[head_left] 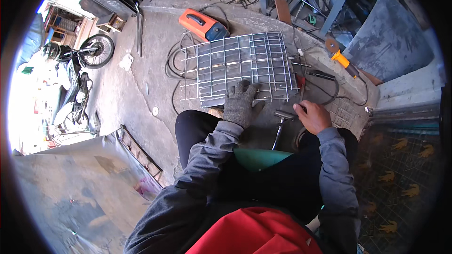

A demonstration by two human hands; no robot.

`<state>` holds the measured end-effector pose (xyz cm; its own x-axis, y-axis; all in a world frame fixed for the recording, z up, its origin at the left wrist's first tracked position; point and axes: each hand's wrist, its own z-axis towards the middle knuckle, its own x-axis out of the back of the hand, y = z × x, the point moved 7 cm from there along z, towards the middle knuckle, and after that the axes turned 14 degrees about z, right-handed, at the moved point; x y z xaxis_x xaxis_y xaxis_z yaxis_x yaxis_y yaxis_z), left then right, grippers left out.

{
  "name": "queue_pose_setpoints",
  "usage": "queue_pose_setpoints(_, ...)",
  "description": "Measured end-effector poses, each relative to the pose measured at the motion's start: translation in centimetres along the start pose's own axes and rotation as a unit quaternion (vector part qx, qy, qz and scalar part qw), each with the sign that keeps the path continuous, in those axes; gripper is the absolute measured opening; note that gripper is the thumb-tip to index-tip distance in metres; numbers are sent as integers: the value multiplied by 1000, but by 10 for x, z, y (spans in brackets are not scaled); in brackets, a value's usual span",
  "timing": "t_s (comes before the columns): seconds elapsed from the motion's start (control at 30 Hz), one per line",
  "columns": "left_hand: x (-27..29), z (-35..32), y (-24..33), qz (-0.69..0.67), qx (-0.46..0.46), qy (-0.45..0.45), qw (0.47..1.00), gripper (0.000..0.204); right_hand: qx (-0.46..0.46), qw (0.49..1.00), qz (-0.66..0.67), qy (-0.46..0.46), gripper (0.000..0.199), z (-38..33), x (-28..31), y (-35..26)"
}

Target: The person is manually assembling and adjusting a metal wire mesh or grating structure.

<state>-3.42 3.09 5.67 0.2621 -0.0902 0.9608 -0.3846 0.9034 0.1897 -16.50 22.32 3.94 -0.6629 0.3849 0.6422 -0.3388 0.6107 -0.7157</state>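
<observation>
A metal grid of thin rods [245, 63] lies on a steel sheet on the concrete floor in front of me. My left hand [240, 103], in a grey knit glove, rests flat on the grid's near edge. My bare right hand [311, 116] is closed around the top of a hammer [281, 124], whose handle runs down toward my knees. I am crouched, with dark trousers and grey sleeves in view.
An orange welding machine [203, 25] with black cables sits behind the grid. An orange angle grinder [343, 59] lies at the right. A motorcycle [77, 82] stands at far left. Metal frames and a steel table leg [336, 4] crowd the back right; wire mesh [400, 169] at right.
</observation>
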Motion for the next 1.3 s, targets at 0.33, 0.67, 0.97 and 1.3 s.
queue_pose_setpoints(0.33, -7, -7, -5, -25, -40, 20, 999, 25, -69, 970, 227, -48, 51, 26, -42, 9)
queue_pose_setpoints(0.67, 0, -5, 3, -126, -35, 63, 989, 17, -111, 929, 353, -3, 37, 16, -20, 6)
queue_pose_setpoints(0.97, -11, 9, 10, -97, -58, 82, 990, 24, -139, 918, 368, 58, 41, 23, -17, 23)
queue_pose_setpoints(1.3, -24, 5, 11, -87, -72, 78, 991, 26, -69, 975, 138, 159, 51, 40, -9, 40)
